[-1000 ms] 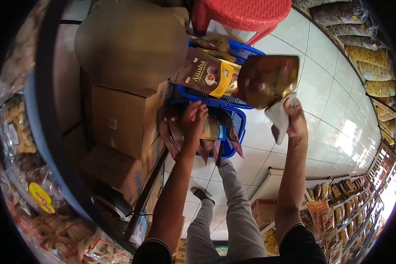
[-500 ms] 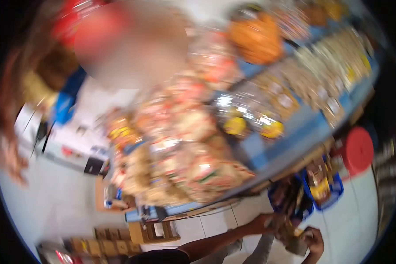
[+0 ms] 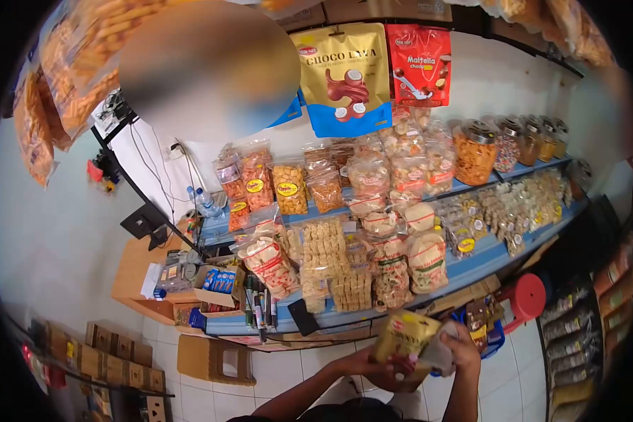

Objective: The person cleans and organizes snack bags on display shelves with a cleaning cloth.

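Observation:
Low in front of me, a gold snack pouch is held between both hands, its printed front facing up. My left hand grips its left lower side, with the fingers partly hidden behind it. My right hand is closed at the right edge, around a greyish, shiny part beside the printed front. A similar gold and blue Choco Lava pouch hangs above the shelf, next to a red Maltella pouch.
A blue shelf carries bagged snacks and lidded jars. Under its right end stand a blue basket and a red stool. A cardboard box lies on the tiled floor at left. Snack bags hang at upper left.
The view has swung and sharpened, bringing the hanging pouches into sight. Both hands appear further left and higher in view, and the held pouch now shows its printed front.

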{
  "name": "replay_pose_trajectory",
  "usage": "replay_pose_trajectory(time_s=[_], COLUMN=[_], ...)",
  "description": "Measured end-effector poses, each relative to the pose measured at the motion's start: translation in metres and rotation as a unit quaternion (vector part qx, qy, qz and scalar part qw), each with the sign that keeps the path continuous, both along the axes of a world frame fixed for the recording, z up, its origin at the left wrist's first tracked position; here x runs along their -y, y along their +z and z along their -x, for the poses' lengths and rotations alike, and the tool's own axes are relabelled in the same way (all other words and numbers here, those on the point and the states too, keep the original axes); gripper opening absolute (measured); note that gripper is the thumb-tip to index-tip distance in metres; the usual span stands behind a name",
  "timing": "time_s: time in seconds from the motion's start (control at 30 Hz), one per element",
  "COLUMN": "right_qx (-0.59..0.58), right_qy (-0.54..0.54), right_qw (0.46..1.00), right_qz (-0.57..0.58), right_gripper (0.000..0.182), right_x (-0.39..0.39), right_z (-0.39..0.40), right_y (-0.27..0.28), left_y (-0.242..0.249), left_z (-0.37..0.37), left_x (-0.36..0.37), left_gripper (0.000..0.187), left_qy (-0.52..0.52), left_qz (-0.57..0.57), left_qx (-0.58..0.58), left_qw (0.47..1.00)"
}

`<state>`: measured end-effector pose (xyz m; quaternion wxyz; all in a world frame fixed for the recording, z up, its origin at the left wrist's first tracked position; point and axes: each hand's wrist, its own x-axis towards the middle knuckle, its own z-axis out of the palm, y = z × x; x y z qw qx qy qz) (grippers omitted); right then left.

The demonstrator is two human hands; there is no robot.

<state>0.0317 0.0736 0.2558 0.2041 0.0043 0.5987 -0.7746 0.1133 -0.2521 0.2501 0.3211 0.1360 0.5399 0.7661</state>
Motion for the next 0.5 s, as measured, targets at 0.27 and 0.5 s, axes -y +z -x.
replay_pose_trajectory(time_s=[0.27,0.5], right_qx=[-0.089,0.009], right_qy=[0.045,-0.181], right_qw=[0.993,0.978], right_qz=[-0.066,0.103], right_gripper=[0.027,0.042], right_x=[0.090,0.092], right_z=[-0.023,-0.035], right_y=[0.111,0.123], left_y=[0.066,0.085], left_z=[-0.061,-0.057], left_x=[0.067,0.062], left_gripper=[0.059,0.058], left_qy=[0.059,0.242], left_qz=[0.102,-0.104], left_qx=[0.095,0.226], left_qw=[0.988,0.938])
